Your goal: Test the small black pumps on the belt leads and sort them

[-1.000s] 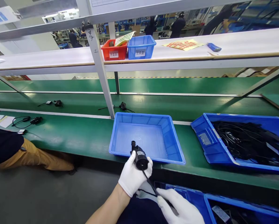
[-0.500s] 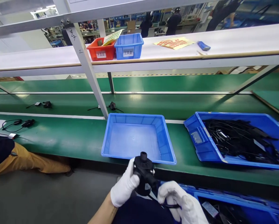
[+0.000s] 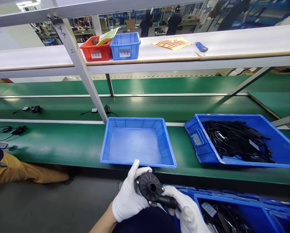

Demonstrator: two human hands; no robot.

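Observation:
A small black pump [image 3: 151,189] with a round face and a side nozzle is held close to my body, its face turned toward me. My left hand [image 3: 128,200], in a white glove, is wrapped round its left side. My right hand [image 3: 187,210], also gloved, grips the nozzle end on the right. Just beyond my hands an empty blue bin [image 3: 136,142] sits on the green bench [image 3: 57,142].
A blue bin of black cables [image 3: 234,140] stands at the right. More blue bins [image 3: 232,210] sit low by my lap. Small black parts [image 3: 18,130] lie on the green belts at the left, near a seated person's leg [image 3: 26,170]. Red and blue boxes [image 3: 111,48] rest on the shelf.
The pump has been turned so its round face points at me, and both hands have drawn it lower and closer. My view has shifted to the right.

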